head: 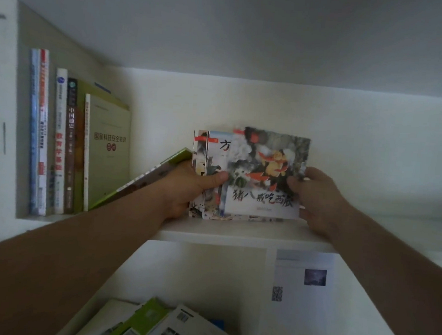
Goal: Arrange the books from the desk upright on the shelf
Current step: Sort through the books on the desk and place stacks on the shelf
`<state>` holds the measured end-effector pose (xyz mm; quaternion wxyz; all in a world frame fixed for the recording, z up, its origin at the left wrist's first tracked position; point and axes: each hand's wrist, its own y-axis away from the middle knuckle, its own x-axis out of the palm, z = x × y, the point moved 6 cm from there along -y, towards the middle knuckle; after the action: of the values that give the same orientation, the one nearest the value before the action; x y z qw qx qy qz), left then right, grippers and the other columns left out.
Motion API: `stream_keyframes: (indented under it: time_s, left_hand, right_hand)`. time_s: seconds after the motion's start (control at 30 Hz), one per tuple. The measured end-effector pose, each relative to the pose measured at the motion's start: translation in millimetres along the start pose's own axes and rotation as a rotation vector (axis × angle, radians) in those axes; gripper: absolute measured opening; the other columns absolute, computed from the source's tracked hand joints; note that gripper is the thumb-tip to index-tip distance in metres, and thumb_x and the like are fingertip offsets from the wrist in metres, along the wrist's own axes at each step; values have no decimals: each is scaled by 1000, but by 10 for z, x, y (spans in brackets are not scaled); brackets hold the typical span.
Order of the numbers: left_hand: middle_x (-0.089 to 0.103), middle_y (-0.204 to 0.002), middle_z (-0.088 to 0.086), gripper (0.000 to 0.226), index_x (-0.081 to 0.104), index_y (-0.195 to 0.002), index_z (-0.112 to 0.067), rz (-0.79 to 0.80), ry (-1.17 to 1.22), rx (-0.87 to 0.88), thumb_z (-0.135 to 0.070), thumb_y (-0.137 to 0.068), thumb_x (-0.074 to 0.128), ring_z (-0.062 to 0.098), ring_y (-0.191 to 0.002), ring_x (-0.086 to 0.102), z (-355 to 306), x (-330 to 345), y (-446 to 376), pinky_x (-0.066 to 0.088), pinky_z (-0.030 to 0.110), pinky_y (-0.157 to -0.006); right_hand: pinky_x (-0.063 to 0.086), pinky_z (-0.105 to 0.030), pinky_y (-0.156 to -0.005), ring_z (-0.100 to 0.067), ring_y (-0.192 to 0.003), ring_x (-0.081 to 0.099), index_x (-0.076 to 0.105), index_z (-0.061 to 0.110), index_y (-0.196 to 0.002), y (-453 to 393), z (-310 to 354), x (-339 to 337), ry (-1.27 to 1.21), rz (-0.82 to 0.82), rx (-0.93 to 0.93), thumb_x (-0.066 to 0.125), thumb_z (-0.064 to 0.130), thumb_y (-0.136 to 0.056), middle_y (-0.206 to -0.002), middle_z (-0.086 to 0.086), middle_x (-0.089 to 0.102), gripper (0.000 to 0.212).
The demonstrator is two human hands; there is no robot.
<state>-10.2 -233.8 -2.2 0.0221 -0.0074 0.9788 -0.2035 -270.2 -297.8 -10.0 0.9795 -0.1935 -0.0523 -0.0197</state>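
A small stack of thin picture books (266, 170) stands upright on the white shelf board (236, 237), covers facing me. My left hand (187, 188) grips the stack's left side, thumb across the front. My right hand (316, 196) pinches the right edge of the front book. Behind my left hand a green-edged book (146, 178) leans tilted toward the upright row. At the shelf's left end several books (61, 142) stand upright, the rightmost a pale green one (109, 150). More books (158, 326) lie in a loose pile on the desk below.
The shelf's white side panel (1, 102) closes it off on the left. The shelf continues to the right of the picture books. A printed sheet with a QR code (303, 281) hangs on the wall under the shelf.
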Motion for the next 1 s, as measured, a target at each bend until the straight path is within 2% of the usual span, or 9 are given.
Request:
stream_keyframes:
  time_s: [0.17, 0.33, 0.43, 0.57, 0.7, 0.77, 0.83, 0.9, 1.0]
  left_hand:
    - [78, -115, 7, 44, 68, -125, -18, 12, 12, -25, -34, -85, 72, 25, -108, 75, -10, 36, 27, 55, 51, -102]
    - [77, -119, 2, 40, 60, -137, -27, -60, 128, -99, -47, -110, 37, 26, -109, 74, 47, -1, -21, 56, 56, -100]
    - [77, -118, 3, 41, 57, -140, -28, -95, 146, -112, -46, -111, 36, 26, -108, 75, 45, -40, -34, 54, 58, -102]
    - [76, -122, 6, 42, 59, -139, -24, -8, 161, -121, -44, -111, 35, 28, -112, 73, 26, 28, -2, 54, 58, -102]
    - [73, -126, 15, 40, 61, -134, -16, 210, 126, -94, -27, -95, 60, 32, -115, 72, 5, 281, 160, 61, 50, -93]
    - [74, -123, 17, 46, 62, -131, -14, 246, 77, -40, -11, -86, 68, 33, -114, 72, -35, 296, 205, 62, 46, -89]
    - [74, -121, 19, 48, 63, -130, -12, 212, 70, -18, -7, -83, 71, 35, -112, 73, -71, 247, 202, 62, 49, -88]
    - [74, -120, 18, 47, 63, -131, -11, 134, 47, 10, -17, -85, 71, 36, -112, 73, -115, 182, 171, 60, 52, -93]
    - [77, -118, 9, 65, 71, -122, -15, -3, -46, -35, -67, -92, 46, 29, -110, 73, -100, 104, 112, 53, 46, -101]
  right_hand:
    - [63, -52, -73, -36, -86, 76, 71, 7, -104, -10, -71, 92, -49, 77, 108, 63, 0, -101, -97, -19, 77, 11]
    - [62, -49, -76, -37, -80, 75, 73, 6, -111, -90, -27, -398, -108, -262, 2, 61, -9, -92, -97, -21, 75, 27]
    - [62, -59, -79, -40, -87, 76, 71, 11, -110, -97, -56, -520, -182, -284, 53, 59, -7, -95, -102, -19, 76, 26]
    - [61, -43, -75, -29, -80, 72, 70, 6, -114, 9, 32, -199, -118, -183, -26, 57, -15, -96, -96, -17, 74, 31]
    - [61, -46, -78, -31, -87, 70, 58, 8, -134, 88, -76, 387, -26, 40, 35, 67, -14, -90, -113, -22, 69, 50]
    - [59, -51, -93, -32, -106, 69, 47, 20, -141, 130, -68, 566, 40, 106, 91, 85, 5, -84, -124, -12, 66, 69]
    - [56, -50, -100, -32, -115, 68, 57, 14, -133, 164, -31, 657, 21, 207, 158, 98, 30, -69, -121, -5, 73, 77]
    - [58, -44, -96, -31, -109, 73, 72, 11, -120, 200, 25, 666, 48, 256, 138, 100, 34, -64, -109, -7, 79, 66]
    - [63, -32, -71, -25, -89, 79, 76, 4, -108, 173, 265, 427, 39, 168, -20, 90, 7, -78, -97, -10, 81, 33]
